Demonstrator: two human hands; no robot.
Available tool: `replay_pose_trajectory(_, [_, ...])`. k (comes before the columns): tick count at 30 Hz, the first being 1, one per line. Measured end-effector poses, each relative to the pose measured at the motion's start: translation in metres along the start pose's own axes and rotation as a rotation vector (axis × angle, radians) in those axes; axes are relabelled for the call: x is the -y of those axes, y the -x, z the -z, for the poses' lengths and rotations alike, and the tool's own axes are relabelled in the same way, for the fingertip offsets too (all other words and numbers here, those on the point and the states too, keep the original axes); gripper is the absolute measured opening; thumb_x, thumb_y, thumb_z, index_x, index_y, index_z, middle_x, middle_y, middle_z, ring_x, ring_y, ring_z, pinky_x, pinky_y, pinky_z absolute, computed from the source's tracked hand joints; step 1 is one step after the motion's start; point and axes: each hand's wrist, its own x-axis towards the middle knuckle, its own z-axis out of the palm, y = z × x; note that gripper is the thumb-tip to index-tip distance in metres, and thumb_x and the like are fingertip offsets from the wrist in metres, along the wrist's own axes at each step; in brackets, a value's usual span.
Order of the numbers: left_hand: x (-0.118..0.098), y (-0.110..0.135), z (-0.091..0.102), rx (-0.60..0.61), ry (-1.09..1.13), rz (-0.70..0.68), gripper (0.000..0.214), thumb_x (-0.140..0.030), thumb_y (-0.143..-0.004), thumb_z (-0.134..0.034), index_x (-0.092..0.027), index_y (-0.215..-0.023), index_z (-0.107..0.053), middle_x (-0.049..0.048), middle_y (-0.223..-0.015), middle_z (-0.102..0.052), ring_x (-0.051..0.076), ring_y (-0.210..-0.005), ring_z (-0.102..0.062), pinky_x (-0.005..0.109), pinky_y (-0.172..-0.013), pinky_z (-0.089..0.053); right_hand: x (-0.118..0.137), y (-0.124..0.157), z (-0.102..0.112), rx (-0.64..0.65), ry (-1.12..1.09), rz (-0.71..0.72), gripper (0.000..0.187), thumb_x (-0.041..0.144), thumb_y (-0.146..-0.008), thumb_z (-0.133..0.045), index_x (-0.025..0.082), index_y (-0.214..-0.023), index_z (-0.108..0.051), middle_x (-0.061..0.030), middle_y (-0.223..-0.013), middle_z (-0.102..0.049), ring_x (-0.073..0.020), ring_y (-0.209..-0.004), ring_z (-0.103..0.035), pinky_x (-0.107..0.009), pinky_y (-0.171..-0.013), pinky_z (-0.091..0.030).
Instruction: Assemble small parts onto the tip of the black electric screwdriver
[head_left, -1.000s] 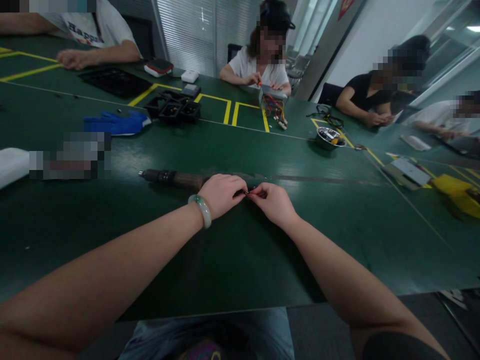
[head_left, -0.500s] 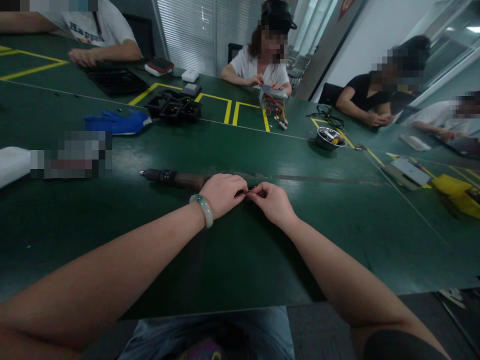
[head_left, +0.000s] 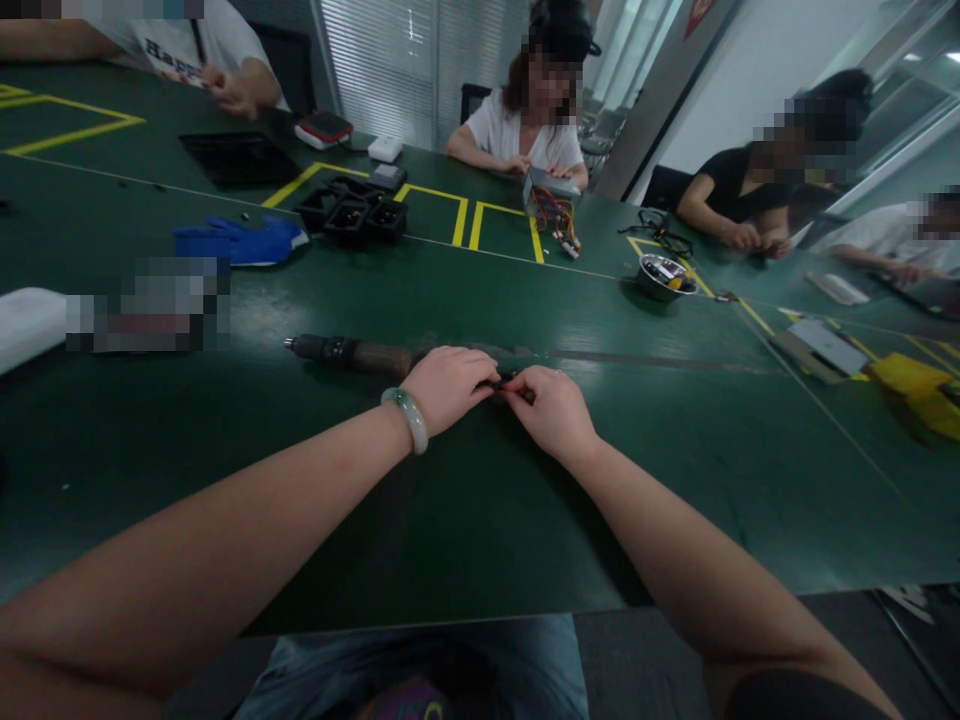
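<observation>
My left hand (head_left: 448, 388), with a green and white bangle at the wrist, is closed at the middle of the table. My right hand (head_left: 556, 412) meets it from the right, thumb and fingers pinched together. Between the two sets of fingertips shows a small dark piece (head_left: 501, 382), mostly covered and too small to name. Just behind my left hand lies a long tool like an electric screwdriver (head_left: 341, 354), black and brown with a metal tip pointing left. Its right end is hidden behind the hand.
Across the green table (head_left: 465, 540) lie a blue glove (head_left: 240, 242), black plastic frames (head_left: 351, 212), a metal box with coloured wires (head_left: 553, 190) and a metal bowl (head_left: 664, 280) of small parts. A yellow object (head_left: 911, 388) is at right. Several people sit along the far side.
My hands stay nearly in place, and slightly more of the dark piece shows between the fingertips. At the far left a person's hand has lifted off the table.
</observation>
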Motion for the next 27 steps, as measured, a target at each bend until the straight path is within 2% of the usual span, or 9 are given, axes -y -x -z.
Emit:
replay_pose_trajectory(7, [0.000,0.000,-0.002,-0.008,0.000,0.014,0.019,-0.031,-0.091,-0.059,-0.022,-0.104,-0.069,0.0014,-0.118,-0.067,0.020,-0.109,-0.061,0.037,-0.094,-0.046,0.000,0.000,0.000,0.033,0.025,-0.018,0.003,0.020,-0.084,-0.066,0.021,-0.081,-0.067,0.0003,-0.080,-0.067,-0.0149,-0.075,-0.058,-0.028,-0.070,-0.039])
replay_pose_trajectory(19, [0.000,0.000,-0.001,-0.020,0.007,0.014,0.018,-0.031,-0.091,-0.059,-0.023,-0.102,-0.071,0.0008,-0.116,-0.069,0.020,-0.109,-0.062,0.037,-0.094,-0.047,-0.004,0.000,-0.002,-0.030,-0.048,-0.024,0.002,0.022,-0.084,-0.068,0.021,-0.083,-0.068,0.0009,-0.083,-0.068,-0.0143,-0.078,-0.060,-0.028,-0.072,-0.042])
replay_pose_trajectory(22, [-0.001,0.000,-0.001,-0.031,-0.001,0.005,0.017,-0.031,-0.090,-0.059,-0.022,-0.100,-0.071,0.0009,-0.114,-0.070,0.020,-0.106,-0.063,0.036,-0.092,-0.048,-0.005,0.001,-0.005,-0.042,-0.091,-0.080,0.004,0.025,-0.084,-0.068,0.021,-0.081,-0.067,0.0006,-0.082,-0.068,-0.0146,-0.078,-0.061,-0.028,-0.072,-0.043])
replay_pose_trajectory(27, [-0.007,0.000,0.002,-0.017,-0.055,0.002,0.016,-0.030,-0.089,-0.059,-0.021,-0.095,-0.069,0.0023,-0.105,-0.070,0.020,-0.101,-0.063,0.036,-0.088,-0.048,-0.002,0.003,-0.011,-0.027,-0.280,-0.250,0.013,0.034,-0.084,-0.066,0.021,-0.081,-0.067,0.0014,-0.078,-0.069,-0.0127,-0.070,-0.062,-0.026,-0.064,-0.044])
